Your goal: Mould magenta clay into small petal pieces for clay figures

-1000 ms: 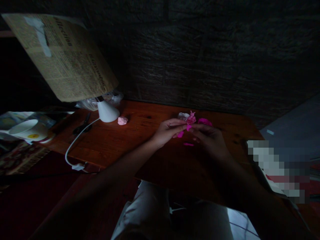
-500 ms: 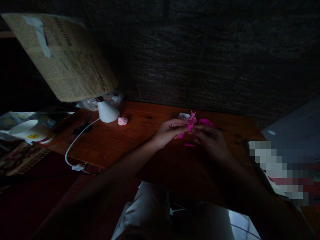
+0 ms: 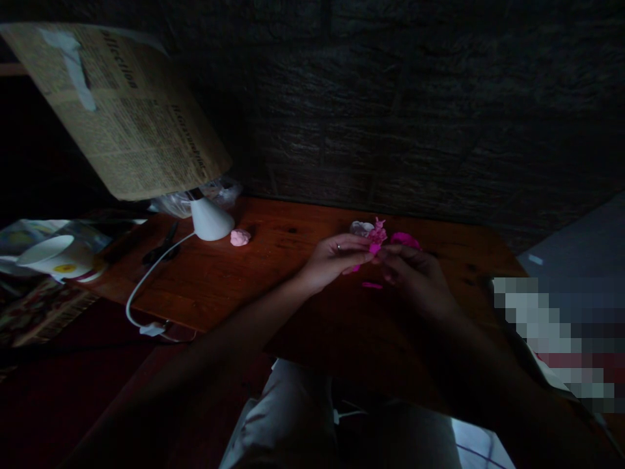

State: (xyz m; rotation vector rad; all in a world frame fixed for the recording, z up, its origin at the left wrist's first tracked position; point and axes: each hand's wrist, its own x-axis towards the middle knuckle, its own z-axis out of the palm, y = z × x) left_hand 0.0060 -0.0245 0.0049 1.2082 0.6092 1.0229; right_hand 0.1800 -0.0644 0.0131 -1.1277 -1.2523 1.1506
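A small pink flower-like piece, ruffled at the top and brighter pink below, stands upright between my hands. My left hand, with a ring on one finger, pinches its lower part from the left. From the right, the closed fingertips of my right hand press on the same bright pink base. Just behind them lie a whitish crumpled piece and a bright pink lump, partly hidden by the hands. A thin pink strip rests on the wooden table below the fingers.
A lamp with a newsprint shade and white base stands at the left, its cable hanging over the table edge. Nearby are a pale pink lump, dark scissors and a paper cup. A dark textured wall rises behind.
The fingers have shifted slightly around the base of the pink piece, both hands still holding it. The whole view has moved a little; nothing else has visibly changed.
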